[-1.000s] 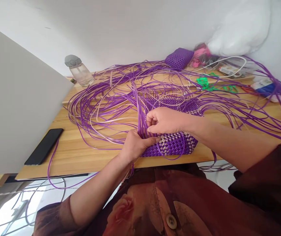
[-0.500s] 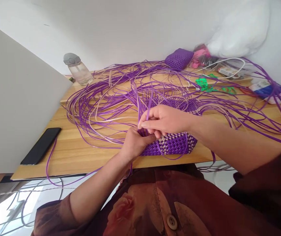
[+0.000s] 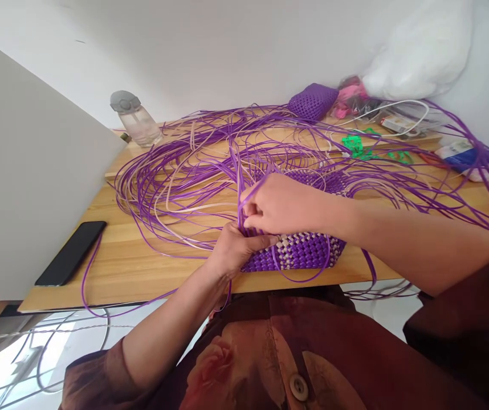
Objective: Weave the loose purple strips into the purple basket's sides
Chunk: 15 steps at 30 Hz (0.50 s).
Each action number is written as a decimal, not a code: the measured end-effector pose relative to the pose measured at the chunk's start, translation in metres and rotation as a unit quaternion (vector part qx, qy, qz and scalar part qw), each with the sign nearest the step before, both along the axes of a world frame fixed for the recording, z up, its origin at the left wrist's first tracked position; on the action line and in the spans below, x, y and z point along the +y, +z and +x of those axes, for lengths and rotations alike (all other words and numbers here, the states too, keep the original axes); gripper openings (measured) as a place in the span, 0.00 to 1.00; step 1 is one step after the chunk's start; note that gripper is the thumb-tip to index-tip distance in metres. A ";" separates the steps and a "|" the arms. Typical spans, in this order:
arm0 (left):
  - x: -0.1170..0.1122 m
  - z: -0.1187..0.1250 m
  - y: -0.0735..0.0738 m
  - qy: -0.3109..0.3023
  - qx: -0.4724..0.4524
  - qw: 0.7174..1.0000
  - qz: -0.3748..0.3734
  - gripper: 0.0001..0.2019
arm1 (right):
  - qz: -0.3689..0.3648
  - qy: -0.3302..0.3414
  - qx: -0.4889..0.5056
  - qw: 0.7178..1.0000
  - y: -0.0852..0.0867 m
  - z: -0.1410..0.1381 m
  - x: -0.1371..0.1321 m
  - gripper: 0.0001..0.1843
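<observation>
A purple and beige woven basket (image 3: 308, 251) lies near the table's front edge, with long loose strips (image 3: 142, 176) fanning out from it. My left hand (image 3: 238, 247) grips the basket's left end, thumb lying across the weave and fingers behind it. Just above, my right hand (image 3: 272, 204) is closed with its fingers curled at the base of the upright strips. A purple strip runs over its fingers and seems pinched there. Its fingertips are partly hidden. One purple strip loops down over the basket's front side.
At the left edge lies a black phone (image 3: 71, 253). A bottle with a grey lid (image 3: 137, 119) stands at the back left. Along the back are a small purple woven piece (image 3: 313, 102), green pieces (image 3: 358, 146) and a white bag (image 3: 419, 57). Strips hang over the front edge.
My right hand has turned knuckles-up and curled its fingers more tightly. The purple strip that stood up from it now slants across the fingers. My left hand stays on the basket.
</observation>
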<state>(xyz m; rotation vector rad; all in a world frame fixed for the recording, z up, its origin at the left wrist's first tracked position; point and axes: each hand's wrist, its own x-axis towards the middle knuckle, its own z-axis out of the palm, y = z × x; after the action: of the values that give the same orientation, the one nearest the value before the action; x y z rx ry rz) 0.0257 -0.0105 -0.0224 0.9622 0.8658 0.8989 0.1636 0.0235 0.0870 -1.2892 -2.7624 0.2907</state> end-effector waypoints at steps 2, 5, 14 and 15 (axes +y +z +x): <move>-0.001 -0.002 0.002 -0.010 0.004 1.000 -0.021 0.15 | -0.081 -0.093 0.034 0.992 -0.006 0.006 0.007 0.07; -0.001 -0.005 0.003 0.008 0.028 0.999 -0.025 0.14 | -0.201 -0.213 0.057 0.955 -0.018 0.018 0.013 0.09; 0.000 -0.007 -0.001 0.013 0.020 0.999 -0.039 0.19 | -0.023 -0.197 0.100 0.975 -0.029 0.038 -0.038 0.13; -0.001 -0.007 -0.001 0.018 0.025 0.999 -0.037 0.21 | -0.073 -0.207 0.099 0.971 -0.028 0.039 -0.041 0.13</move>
<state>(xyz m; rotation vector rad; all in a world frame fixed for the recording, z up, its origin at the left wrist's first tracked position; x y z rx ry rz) 0.0188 -0.0111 -0.0230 0.9092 0.9552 0.8714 0.2023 -0.0174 0.0585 -1.7227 -2.2744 0.5599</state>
